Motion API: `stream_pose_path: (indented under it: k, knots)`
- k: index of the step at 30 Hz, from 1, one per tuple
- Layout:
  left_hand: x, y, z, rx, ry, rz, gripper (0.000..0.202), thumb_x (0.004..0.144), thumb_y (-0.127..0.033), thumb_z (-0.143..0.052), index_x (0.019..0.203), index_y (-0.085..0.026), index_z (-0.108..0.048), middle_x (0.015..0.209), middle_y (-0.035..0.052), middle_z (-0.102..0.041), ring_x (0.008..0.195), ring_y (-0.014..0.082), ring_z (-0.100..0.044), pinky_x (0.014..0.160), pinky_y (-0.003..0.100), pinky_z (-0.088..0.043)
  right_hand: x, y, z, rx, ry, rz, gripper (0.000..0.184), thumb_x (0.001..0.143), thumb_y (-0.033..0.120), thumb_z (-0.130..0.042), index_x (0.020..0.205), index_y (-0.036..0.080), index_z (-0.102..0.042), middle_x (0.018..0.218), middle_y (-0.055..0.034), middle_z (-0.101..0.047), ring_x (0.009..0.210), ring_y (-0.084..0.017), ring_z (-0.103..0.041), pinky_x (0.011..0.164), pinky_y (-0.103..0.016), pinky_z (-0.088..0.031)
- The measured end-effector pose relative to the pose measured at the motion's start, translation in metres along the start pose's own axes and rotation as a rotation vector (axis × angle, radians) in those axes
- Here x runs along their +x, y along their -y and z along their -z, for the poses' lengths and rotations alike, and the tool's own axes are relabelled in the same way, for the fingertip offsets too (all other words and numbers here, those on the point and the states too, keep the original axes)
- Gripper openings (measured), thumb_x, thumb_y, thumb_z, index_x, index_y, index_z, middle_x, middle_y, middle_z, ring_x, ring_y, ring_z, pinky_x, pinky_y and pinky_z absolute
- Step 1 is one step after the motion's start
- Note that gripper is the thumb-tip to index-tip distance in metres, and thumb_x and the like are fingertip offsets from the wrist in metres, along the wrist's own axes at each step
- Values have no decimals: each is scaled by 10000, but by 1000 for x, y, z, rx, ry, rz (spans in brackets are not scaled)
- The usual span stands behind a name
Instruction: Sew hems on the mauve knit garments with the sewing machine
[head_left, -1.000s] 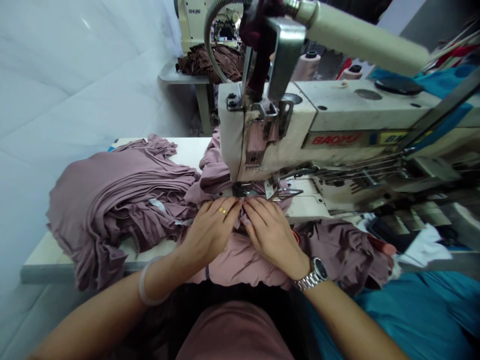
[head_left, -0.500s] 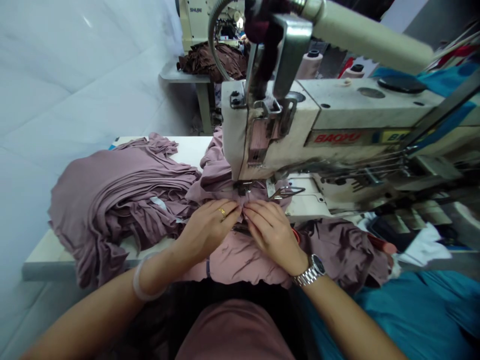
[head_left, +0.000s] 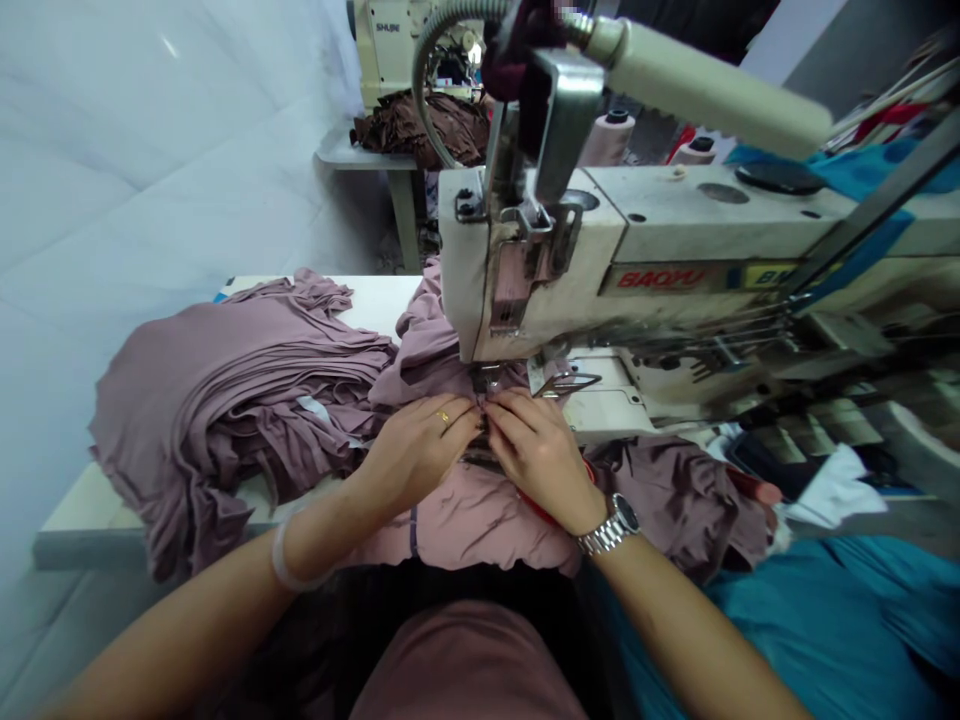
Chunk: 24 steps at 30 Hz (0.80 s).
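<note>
Mauve fabric lies bunched under the needle area of a white sewing machine. My left hand, with a ring on one finger, presses its closed fingertips on the fabric just in front of the presser foot. My right hand, below a metal watch, pinches the same fabric from the other side. The fingertips of both hands almost meet there, and they cover the fabric edge. Beneath my hands, pink cloth hangs along the table's front.
A stack of mauve cut pieces covers the table's left side. Dark mauve cloth and teal fabric lie to the right. Behind, brown fabric is heaped at another machine. A metal wire guide sits beside the needle.
Both hands have edged slightly forward toward the presser foot with the fabric. More of a red edge shows beneath my right hand. The view has shifted a little.
</note>
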<state>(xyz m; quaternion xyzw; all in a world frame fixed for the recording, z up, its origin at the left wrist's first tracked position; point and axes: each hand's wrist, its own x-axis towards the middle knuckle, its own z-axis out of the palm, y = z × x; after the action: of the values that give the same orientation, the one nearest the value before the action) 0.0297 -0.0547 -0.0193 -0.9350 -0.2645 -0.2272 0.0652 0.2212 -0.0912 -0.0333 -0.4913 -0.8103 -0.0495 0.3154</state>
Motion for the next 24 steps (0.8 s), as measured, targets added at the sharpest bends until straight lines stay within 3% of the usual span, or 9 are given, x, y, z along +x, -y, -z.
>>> stream_pose_path:
  k: [4, 12, 20, 24]
  knots:
    - [4, 1, -4, 10, -8, 38, 227, 977, -200, -478, 1111, -109, -636, 1095, 108, -669, 1018, 210, -636, 902, 353, -552, 6, -6, 0, -4, 65, -28, 268, 942, 163, -483, 1133, 121, -666, 1087, -119, -680, 1016, -221, -601, 866, -404, -509]
    - [5, 1, -4, -5, -32, 80, 246, 971, -221, -504, 1149, -98, -620, 1113, 107, -673, 1036, 215, -638, 896, 353, -558, 3, -16, 1, 52, 73, -31, 277, 941, 180, -493, 1157, 159, -666, 1088, -105, -679, 1008, -211, -604, 854, -385, -512]
    - [4, 0, -6, 28, -66, 74, 240, 962, -198, -509, 1133, -82, -631, 1099, 119, -666, 1025, 239, -624, 877, 381, -561, 3, -7, 9, -264, 91, 152, 313, 918, 104, -488, 1190, 93, -642, 1146, -143, -661, 927, -241, -581, 768, -400, -503]
    - [4, -6, -7, 20, -71, 63, 232, 961, -174, -496, 1139, -77, -609, 1105, 124, -661, 1023, 231, -627, 893, 366, -550, 2, -6, 11, -284, 103, 250, 335, 909, 73, -465, 1200, 6, -616, 1163, -199, -653, 1019, -267, -584, 817, -401, -531]
